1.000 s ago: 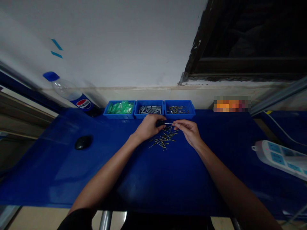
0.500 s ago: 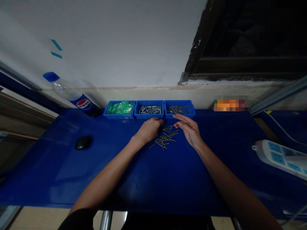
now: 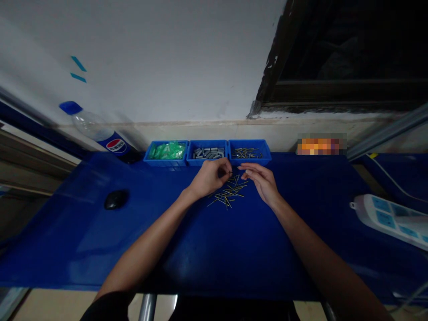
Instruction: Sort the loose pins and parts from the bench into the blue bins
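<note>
Broadly, wall (image 3: 167, 62): matte, pale, flat; backs the work area.
Blue table (image 3: 214, 263): smooth, glossy covering; long front edge; surface extends between the forearms from the rods to that edge.
Drink bottle (image 3: 115, 143): clear plastic, blue cap, dark liquid at base; back left, near the wall.
Power strip (image 3: 391, 218): pale body, rounded end, blue panels; right side.
Left bin (image 3: 165, 163): blue plastic, rectangular; holds green material in clear film.
Middle bin (image 3: 197, 162): same form, set close against both neighbours; holds short grey cylinders.
Right bin (image 3: 249, 162): same form; holds thin, brass-toned rods, loosely crossed.
Left hand (image 3: 210, 176): thumb and fingers curled toward each other beside the rods; cannot tell whether a piece is clamped.
Right hand (image 3: 262, 180): index finger extended, apart from the thumb; cannot tell whether the lower fingertips pinch anything.
Black mouse (image 3: 116, 199): rounded, smooth; left of the forearms.
Loose rods (image 3: 229, 192): thin, straight, brass-toned; crossed on the table, between the hands and nearer the front edge.
</note>
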The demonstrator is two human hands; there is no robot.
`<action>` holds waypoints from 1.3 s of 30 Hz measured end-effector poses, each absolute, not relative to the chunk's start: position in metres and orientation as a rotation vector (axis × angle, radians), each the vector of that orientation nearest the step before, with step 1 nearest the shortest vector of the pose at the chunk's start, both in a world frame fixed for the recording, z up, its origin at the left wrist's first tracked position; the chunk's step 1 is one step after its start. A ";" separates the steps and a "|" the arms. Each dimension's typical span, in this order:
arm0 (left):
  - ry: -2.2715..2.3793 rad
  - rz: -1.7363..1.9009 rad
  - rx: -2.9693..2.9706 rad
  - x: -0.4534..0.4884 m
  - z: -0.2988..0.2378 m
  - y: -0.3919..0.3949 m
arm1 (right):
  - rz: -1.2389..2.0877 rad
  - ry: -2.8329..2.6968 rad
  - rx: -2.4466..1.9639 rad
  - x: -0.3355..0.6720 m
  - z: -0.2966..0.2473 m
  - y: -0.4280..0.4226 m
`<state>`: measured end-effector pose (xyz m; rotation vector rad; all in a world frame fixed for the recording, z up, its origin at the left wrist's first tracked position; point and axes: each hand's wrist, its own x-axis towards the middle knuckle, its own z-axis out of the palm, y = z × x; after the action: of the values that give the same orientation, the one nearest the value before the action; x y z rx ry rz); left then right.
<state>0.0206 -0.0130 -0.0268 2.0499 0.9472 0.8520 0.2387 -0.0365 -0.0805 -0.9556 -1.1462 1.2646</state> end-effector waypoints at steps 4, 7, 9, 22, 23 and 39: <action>0.975 0.886 1.930 0.022 -0.027 -0.013 | 1.285 -1.270 -0.946 0.241 -0.085 -0.037; 0.984 0.899 1.903 0.023 -0.026 -0.013 | 1.315 -1.315 -0.921 0.243 -0.085 -0.037; 1.002 0.921 1.901 0.024 -0.027 -0.013 | 1.323 -1.311 -0.906 0.243 -0.085 -0.038; 0.966 0.754 1.991 0.023 -0.030 -0.012 | 1.321 -1.199 -0.939 0.243 -0.087 -0.038; 0.963 0.720 2.020 0.022 -0.029 -0.011 | 1.315 -1.196 -0.941 0.243 -0.088 -0.037; 0.969 -0.097 2.259 -0.006 -0.009 -0.008 | 1.259 -1.115 -0.913 0.241 -0.081 -0.037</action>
<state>-0.0056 -0.0081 -0.0086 2.2590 0.9687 -0.0974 0.2406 -0.0371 -0.0814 -0.9134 -1.1151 1.2589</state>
